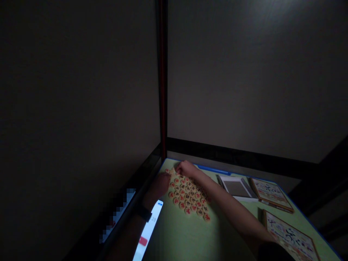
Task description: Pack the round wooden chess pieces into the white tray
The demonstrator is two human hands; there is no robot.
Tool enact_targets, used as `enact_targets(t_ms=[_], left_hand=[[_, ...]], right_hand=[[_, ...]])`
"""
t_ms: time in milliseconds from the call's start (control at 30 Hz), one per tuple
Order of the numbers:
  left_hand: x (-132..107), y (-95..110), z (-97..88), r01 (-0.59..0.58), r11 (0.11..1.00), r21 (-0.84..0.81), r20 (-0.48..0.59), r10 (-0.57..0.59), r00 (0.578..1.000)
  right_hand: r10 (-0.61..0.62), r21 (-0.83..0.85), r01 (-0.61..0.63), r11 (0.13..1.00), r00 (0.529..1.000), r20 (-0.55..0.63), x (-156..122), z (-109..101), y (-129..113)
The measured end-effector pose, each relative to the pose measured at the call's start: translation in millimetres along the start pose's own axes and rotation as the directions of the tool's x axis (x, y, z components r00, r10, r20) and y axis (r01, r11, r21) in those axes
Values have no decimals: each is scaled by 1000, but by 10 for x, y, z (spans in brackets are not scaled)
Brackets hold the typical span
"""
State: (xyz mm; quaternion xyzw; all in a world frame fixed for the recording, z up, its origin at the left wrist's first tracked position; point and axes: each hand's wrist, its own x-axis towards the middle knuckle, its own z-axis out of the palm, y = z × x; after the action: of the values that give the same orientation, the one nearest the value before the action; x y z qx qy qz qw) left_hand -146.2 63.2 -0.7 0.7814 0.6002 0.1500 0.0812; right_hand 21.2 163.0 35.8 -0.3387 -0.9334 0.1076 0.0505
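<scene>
Many round wooden Chinese chess pieces [187, 196] with red or dark characters lie flat on the green table, packed close together in slanting rows. At the far end of the group, my right hand [186, 168] has its fingers curled down onto a Chinese chess piece [177, 173]. My left hand [163, 182] is at the group's left edge, closed, with its fingertips close to the pieces at the far corner. What the left fingers hold, if anything, is hidden. A dark band [146, 215] circles my left wrist.
A lit phone screen [148, 232] stands at the table's left edge. To the right are an open white box [237, 187] and two printed boxes [272, 194]. A blue strip [214, 170] runs along the back edge. Dark walls [231, 72] close off the corner.
</scene>
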Motion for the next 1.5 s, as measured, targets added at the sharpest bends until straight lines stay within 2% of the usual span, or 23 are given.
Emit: enact_targets(t_ms=[167, 300, 467, 667, 867, 1133, 1267, 1500], left_hand=[[0, -5, -2, 28, 1000, -11, 20, -28, 999], [-17, 8, -13, 27, 1000, -2, 18, -27, 999], [-27, -16, -4, 31, 999, -27, -1, -31, 1000], [-46, -25, 6, 30, 998, -60, -27, -32, 999], [-79, -1, -13, 62, 994, -89, -16, -64, 998], [-53, 22, 30, 53, 991, -126, 7, -53, 999], [-42, 35, 50, 45, 990, -131, 29, -41, 999], [-36, 26, 39, 34, 995, -91, 40, -30, 999]], right_hand=[[-92, -102, 95, 990, 995, 32, 9, 16, -281], [-90, -200, 99, 975, 994, 54, 4, 9, -424], [-87, -276, 108, 955, 992, 89, -19, -17, -478], [-97, -291, 124, 949, 990, 103, -28, -20, -462], [-98, -209, 117, 971, 990, 99, 20, 29, -375], [-141, 33, 140, 990, 989, 40, 51, 3, -202], [-130, 130, 127, 983, 991, 13, 33, 61, -102], [-108, 174, 109, 979, 994, -19, 6, 165, 70]])
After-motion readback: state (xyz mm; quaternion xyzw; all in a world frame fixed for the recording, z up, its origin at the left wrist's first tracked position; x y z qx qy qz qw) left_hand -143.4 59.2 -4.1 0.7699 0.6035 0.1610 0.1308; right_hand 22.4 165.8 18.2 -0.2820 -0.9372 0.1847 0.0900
